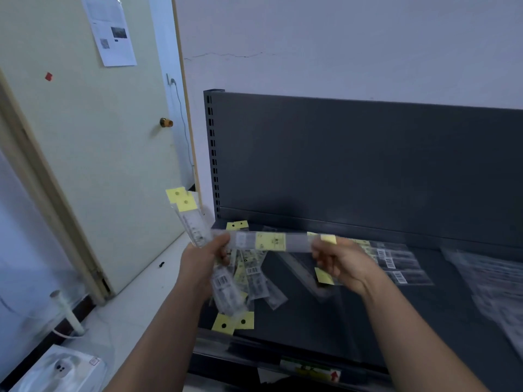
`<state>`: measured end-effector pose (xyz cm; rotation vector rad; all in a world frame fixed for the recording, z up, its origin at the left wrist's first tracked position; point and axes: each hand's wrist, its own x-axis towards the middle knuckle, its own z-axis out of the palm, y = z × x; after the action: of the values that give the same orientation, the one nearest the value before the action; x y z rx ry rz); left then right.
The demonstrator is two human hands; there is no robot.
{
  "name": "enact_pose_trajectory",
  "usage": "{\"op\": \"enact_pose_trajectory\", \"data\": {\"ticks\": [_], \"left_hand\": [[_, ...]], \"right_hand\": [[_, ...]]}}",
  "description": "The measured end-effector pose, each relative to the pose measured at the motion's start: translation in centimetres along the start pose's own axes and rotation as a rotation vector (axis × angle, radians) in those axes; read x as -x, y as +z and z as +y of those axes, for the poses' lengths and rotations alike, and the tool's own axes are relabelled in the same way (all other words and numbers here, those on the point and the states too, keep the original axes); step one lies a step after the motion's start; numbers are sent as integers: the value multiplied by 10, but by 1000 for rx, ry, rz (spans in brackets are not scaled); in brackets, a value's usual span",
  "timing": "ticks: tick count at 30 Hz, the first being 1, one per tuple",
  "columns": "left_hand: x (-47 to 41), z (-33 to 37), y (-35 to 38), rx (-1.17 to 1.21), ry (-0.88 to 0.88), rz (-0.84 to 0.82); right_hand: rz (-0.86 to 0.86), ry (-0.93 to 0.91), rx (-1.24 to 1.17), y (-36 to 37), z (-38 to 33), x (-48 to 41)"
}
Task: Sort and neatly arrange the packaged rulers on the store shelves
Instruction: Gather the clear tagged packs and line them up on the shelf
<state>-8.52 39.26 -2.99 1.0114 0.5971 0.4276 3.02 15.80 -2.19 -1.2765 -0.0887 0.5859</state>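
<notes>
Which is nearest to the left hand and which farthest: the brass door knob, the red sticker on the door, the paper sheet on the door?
From the left hand, in the head view:
1. Brass door knob, above the hand.
2. Red sticker, up on the left.
3. Paper sheet, at the top.

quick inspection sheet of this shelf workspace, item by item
surface: dark shelf, bare in the middle, price label strip on the front edge.
job's things: one packaged ruler held level between both hands; bundle of rulers in the left hand; loose pile on the shelf's left part; flat row further right; more packets at far right, blurred.
clutter: nothing seen on the shelf.
grippers: left hand and right hand both closed on rulers.
cables: thin cable down the wall.
surroundings: door with posted paper; white box on the floor.
</notes>
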Motion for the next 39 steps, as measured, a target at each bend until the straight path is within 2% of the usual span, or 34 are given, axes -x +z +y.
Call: {"op": "enact_pose_trajectory", "data": {"ticks": [2,5,7,9,12,14,16,19,21,23,25,28,32,39], "left_hand": [[7,-10,4,-98,-14,-97],[19,-19,13,-138,-85,-208],[25,-17,18,-120,-182,-268],[21,-15,17,-7,-275,-267],[15,-17,22,72,-367,-359],[19,-23,32,-86,-360,-424],[25,-28,43,-314,-277,-401],[26,-36,50,-405,-182,-343],[23,-39,46,-367,-148,-292],[20,-39,40,-212,-161,-261],[18,-40,34,-5,-186,-230],[14,-38,25,86,-206,-173],[5,-37,14,132,-242,-127],[-19,-33,4,157,-290,-141]], "right_hand": [[129,-41,-218,-2,2,-9],[177,-63,-313,-1,4,-19],[218,-95,-274,0,-2,-21],[252,-116,-162,-2,-10,-22],[139,-122,68,2,-16,-19],[73,-106,161,13,-13,-18],[53,-90,205,24,-6,-20],[35,-96,225,30,3,-27],[92,-158,445,22,9,-37],[155,-246,850,10,14,-44],[116,-250,1214,5,19,-46],[-6,-202,1588,14,24,-39],[1,-96,1639,29,18,-42],[80,109,1639,39,10,-50]]}}
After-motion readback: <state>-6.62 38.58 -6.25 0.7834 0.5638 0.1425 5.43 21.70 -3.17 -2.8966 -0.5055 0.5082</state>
